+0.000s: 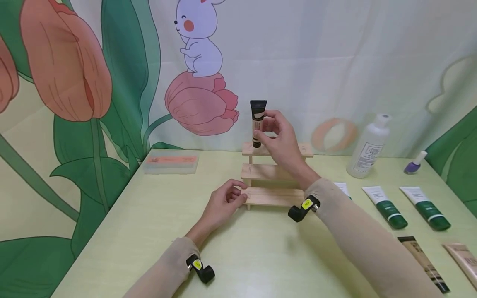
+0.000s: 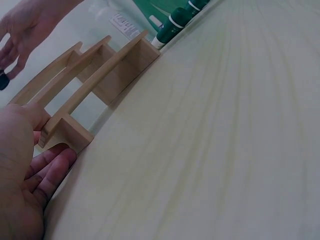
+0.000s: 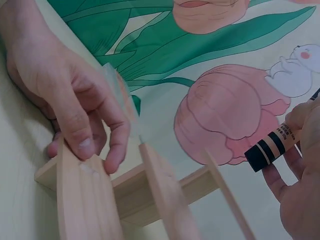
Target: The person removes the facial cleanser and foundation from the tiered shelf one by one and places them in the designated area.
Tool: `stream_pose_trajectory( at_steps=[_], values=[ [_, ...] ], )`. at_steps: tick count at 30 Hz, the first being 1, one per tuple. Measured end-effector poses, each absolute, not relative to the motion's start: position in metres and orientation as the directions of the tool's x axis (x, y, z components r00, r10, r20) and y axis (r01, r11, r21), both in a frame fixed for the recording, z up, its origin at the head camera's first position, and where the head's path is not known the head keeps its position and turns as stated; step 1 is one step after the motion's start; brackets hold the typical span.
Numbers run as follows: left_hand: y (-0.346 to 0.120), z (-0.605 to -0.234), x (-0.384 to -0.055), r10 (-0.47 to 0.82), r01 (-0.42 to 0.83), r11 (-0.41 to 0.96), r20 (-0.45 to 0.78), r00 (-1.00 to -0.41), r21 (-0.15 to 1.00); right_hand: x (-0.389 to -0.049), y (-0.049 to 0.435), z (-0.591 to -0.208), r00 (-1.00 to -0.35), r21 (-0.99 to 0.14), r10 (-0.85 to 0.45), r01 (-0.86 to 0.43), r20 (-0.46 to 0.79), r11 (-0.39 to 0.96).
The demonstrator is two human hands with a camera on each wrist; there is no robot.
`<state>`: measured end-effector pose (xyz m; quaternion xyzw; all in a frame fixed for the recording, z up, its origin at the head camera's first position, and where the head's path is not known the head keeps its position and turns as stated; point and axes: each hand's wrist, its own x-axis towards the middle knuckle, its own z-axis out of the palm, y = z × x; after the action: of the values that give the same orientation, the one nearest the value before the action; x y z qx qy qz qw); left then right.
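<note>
A small wooden three-step display stand [image 1: 273,196] stands on the table near the backdrop. My right hand [image 1: 280,138] pinches a black and beige cosmetic tube [image 1: 257,124] upright, its black cap pointing down, at the left end of the top step. In the right wrist view the cap end of the tube shows just above that step. At the lowest step's left end, my left hand [image 1: 223,200] grips the board, thumb on top and other fingers around the end and underneath. The left wrist view shows those fingers [image 2: 52,170] against the step's end support.
A flat translucent case [image 1: 171,162] lies back left. At right are a white bottle [image 1: 369,147], a purple nail polish bottle [image 1: 414,163] and several white-and-green tubes [image 1: 425,208]. Nearer lie a black-and-gold tube [image 1: 422,263] and a pink tube [image 1: 462,260]. A printed curtain hangs behind.
</note>
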<state>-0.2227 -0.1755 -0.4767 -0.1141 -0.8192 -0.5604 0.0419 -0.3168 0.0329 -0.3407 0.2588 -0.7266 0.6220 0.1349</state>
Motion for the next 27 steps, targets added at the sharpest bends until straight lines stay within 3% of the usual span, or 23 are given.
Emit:
stream_pose_trajectory(
  at_steps=[8, 16, 27],
  values=[
    [-0.173, -0.478, -0.224, 0.158, 0.247, 0.33, 0.205, -0.966, 0.911, -0.294, 0.092, -0.32, -0.798, -0.795, -0.155, -0.599, 0.583, 0.095],
    [-0.174, -0.477, -0.222, 0.13, 0.228, 0.347, 0.194, -0.972, 0.91, -0.255, 0.18, -0.303, -0.821, -0.788, 0.004, -0.547, 0.571, 0.281],
    [-0.172, -0.48, -0.223, 0.13, 0.226, 0.345, 0.192, -0.973, 0.911, -0.206, 0.253, -0.314, -0.839, -0.835, 0.108, -0.502, 0.533, 0.224]
  ],
)
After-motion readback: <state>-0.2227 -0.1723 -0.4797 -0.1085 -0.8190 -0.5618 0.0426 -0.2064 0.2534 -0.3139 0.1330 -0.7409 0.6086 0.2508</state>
